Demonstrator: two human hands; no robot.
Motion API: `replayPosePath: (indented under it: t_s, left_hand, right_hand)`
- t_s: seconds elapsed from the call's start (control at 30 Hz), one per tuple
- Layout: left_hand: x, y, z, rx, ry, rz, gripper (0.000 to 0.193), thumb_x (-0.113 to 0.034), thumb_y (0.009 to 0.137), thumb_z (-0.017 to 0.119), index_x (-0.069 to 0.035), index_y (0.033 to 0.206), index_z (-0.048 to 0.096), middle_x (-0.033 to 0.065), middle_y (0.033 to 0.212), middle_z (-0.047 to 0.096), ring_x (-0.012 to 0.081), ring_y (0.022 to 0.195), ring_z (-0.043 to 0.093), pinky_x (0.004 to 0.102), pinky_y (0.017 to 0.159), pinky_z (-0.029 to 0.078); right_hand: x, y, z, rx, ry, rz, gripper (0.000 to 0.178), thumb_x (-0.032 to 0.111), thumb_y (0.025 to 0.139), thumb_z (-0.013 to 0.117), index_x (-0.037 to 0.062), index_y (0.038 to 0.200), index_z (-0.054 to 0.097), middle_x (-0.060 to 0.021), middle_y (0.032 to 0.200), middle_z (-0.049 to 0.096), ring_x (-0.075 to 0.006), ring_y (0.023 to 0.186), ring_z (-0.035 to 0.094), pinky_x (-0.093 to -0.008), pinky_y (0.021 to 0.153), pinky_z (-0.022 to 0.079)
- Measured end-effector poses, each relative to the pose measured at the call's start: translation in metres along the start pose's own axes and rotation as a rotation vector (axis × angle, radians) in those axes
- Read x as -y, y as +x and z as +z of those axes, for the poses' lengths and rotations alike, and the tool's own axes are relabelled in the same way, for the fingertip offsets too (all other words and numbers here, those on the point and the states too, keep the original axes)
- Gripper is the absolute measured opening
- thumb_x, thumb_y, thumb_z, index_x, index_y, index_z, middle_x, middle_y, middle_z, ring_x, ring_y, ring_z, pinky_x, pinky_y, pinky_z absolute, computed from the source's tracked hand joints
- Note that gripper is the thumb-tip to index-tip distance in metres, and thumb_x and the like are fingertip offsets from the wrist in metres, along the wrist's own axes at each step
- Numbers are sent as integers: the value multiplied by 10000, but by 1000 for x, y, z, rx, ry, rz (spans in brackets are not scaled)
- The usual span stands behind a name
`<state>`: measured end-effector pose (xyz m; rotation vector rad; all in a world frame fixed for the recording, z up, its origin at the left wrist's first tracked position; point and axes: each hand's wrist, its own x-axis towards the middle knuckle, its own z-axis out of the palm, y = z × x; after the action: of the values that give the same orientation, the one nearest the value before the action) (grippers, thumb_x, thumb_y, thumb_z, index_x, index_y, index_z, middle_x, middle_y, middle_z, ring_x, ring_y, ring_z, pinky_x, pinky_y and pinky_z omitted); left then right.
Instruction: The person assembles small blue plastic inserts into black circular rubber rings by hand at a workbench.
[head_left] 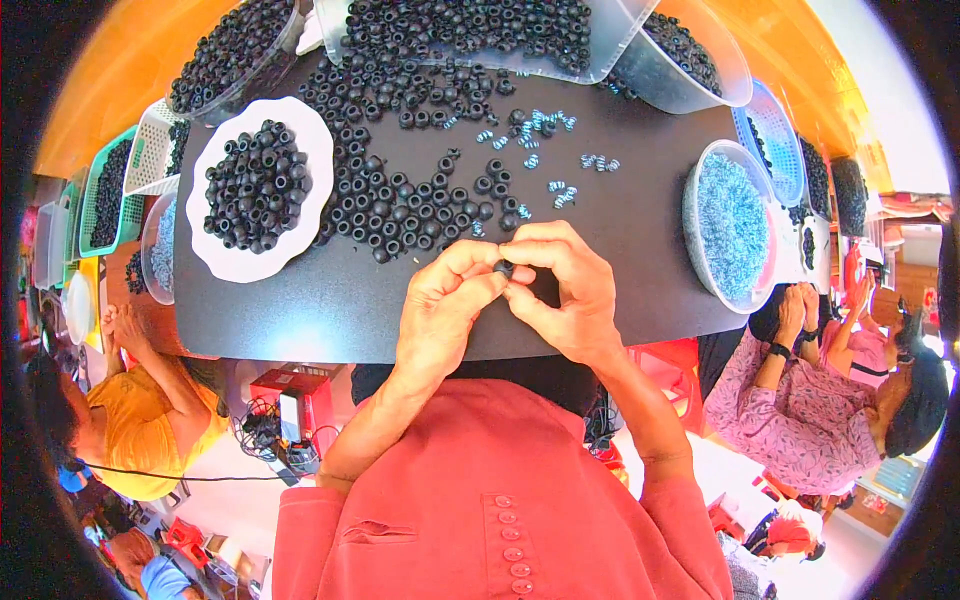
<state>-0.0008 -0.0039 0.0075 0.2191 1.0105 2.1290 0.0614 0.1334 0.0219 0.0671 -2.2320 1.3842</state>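
Observation:
My left hand [437, 310] and my right hand [572, 292] meet over the near edge of the dark table [650, 260]. Between their thumbs and forefingers they pinch one small round black part [505, 268], mostly covered by the fingertips. Just beyond my hands lies a loose spread of hollow black round parts [400, 205], each with a hole. Several small shiny coil springs [541, 122] are scattered to the right of that spread. A scalloped white plate [205, 160] on the left carries a heap of the same black parts.
A clear tub [606, 55] of black parts stands at the back, flanked by others. At the right edge is a bowl [693, 225] full of springs. Co-workers sit close on both sides, one in a yellow top [150, 430], another in a patterned pink top [790, 410].

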Motion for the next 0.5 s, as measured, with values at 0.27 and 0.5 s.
replayPosePath:
  t_s: [0.27,0.5]
  left_hand:
    - [2,1,-7,7,13,-54,173,31,886,502,-17,1028,588,51,938,635,86,861,574,219,770,459]
    - [-3,1,1,-30,109,-68,169,-45,893,516,-10,1047,577,45,957,618,112,890,574,269,827,453]
  right_hand:
    - [-1,-1,7,-62,-94,-44,388,-119,639,696,27,989,616,-90,940,600,-122,689,550,-243,594,471]
    - [-1,-1,9,-97,-136,-60,363,-67,639,699,36,981,635,-80,938,605,-194,726,561,-294,608,482]
